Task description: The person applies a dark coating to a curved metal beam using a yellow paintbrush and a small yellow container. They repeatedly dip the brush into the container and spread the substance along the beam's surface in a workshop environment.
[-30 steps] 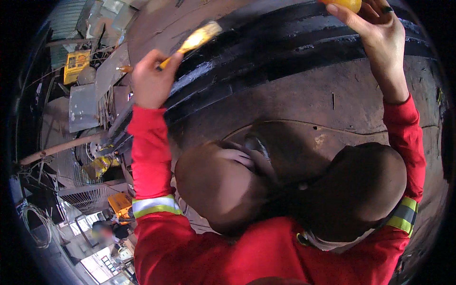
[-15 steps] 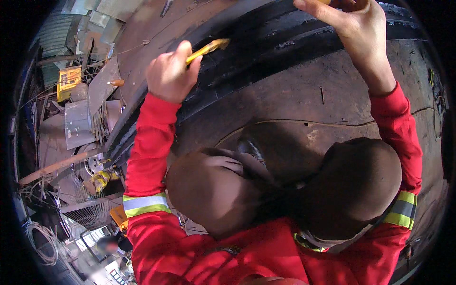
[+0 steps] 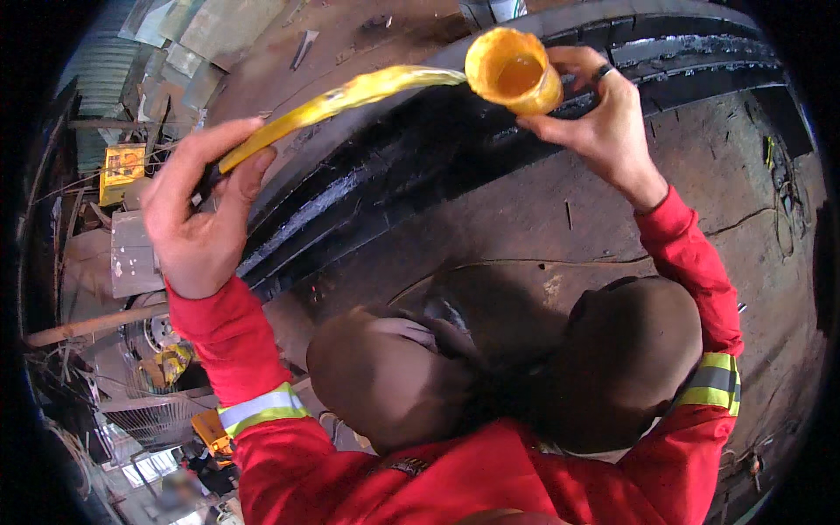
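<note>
At the far left stand a yellow box-shaped machine [image 3: 122,171] and grey sheet-metal pieces [image 3: 131,254] among workshop clutter, well apart from the work. The left hand [image 3: 199,210], in a red sleeve with a reflective yellow and silver band [image 3: 260,407], is curled closed around the handle of a long flat brush coated in yellow paste [image 3: 341,101]; the thumb presses on top and the fingers wrap beneath. The brush slants up and to the right, its tip touching the rim of a small round yellow-smeared pot of amber paste [image 3: 514,68]. Beneath brush and pot runs a large black rubber tyre tread with deep grooves [image 3: 394,166], arching from the lower left up to the upper right; wet shiny streaks show on its ribs. The right hand [image 3: 599,118], wearing a dark ring, grips the pot from the side with fingers closed about its wall, mouth tilted toward the camera, held above the tyre's upper edge. Below the tyre lies a brown dusty floor [image 3: 542,219], and two brown-trousered knees [image 3: 525,376] fill the lower middle
</note>
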`<action>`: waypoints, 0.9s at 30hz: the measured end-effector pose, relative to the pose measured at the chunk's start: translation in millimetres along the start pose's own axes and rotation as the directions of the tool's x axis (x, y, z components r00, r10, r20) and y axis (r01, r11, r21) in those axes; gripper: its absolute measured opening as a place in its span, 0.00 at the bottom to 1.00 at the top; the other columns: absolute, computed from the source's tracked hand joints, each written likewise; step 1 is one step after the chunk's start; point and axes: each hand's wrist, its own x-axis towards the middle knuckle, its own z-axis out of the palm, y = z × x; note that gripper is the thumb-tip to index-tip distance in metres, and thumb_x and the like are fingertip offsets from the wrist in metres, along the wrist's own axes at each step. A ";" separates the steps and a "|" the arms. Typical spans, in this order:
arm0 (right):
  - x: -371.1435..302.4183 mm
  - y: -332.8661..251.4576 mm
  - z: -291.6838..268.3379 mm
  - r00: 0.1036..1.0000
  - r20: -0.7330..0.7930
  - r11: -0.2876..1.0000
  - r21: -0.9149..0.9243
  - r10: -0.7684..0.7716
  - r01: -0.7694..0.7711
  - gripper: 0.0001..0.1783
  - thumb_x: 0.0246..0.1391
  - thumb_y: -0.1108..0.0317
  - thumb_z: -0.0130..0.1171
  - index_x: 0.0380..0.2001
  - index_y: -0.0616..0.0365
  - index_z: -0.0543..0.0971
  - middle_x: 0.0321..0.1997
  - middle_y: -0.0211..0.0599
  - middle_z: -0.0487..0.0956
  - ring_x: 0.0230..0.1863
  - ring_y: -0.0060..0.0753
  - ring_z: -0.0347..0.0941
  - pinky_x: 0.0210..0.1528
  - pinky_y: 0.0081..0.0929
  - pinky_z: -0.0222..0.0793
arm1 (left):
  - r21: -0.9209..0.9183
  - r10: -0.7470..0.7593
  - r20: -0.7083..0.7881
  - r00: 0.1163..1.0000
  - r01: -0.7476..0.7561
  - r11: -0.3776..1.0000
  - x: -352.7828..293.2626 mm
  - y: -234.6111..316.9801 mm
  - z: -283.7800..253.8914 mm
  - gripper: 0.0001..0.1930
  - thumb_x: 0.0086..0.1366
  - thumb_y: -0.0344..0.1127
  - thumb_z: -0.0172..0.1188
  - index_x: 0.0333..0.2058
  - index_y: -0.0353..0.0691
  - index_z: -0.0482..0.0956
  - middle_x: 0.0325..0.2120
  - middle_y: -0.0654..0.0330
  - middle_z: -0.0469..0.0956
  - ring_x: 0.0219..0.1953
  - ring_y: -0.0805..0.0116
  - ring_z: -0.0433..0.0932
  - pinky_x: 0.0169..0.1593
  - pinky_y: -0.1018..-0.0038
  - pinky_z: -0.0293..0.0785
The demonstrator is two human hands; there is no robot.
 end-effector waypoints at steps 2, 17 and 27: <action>0.1 -3.8 -2.7 0.999 0.035 0.999 -0.045 -0.014 0.016 0.31 0.32 0.66 0.77 0.45 0.58 0.80 0.43 0.38 0.82 0.45 0.33 0.79 0.46 0.29 0.73 | 0.125 0.228 0.069 0.971 -0.235 0.964 19.6 22.1 6.8 0.10 0.57 0.22 0.66 0.39 0.33 0.80 0.32 0.56 0.82 0.33 0.67 0.81 0.35 0.73 0.76; -1.7 -10.7 1.9 0.997 0.008 0.993 -0.088 0.075 -0.074 0.31 0.31 0.70 0.76 0.44 0.63 0.79 0.43 0.46 0.80 0.46 0.44 0.79 0.53 0.32 0.74 | -0.108 0.035 0.247 0.968 -0.008 0.994 47.3 -7.5 52.9 0.04 0.61 0.27 0.62 0.31 0.32 0.79 0.24 0.63 0.76 0.29 0.78 0.73 0.35 0.79 0.69; -0.1 -11.2 3.9 0.991 0.041 0.984 -0.131 0.126 -0.120 0.31 0.31 0.70 0.76 0.43 0.65 0.79 0.44 0.46 0.80 0.45 0.46 0.79 0.51 0.33 0.74 | -0.331 -0.229 0.320 0.919 0.335 0.882 31.4 -35.0 70.1 0.07 0.60 0.29 0.63 0.35 0.31 0.82 0.30 0.62 0.80 0.35 0.77 0.75 0.42 0.79 0.70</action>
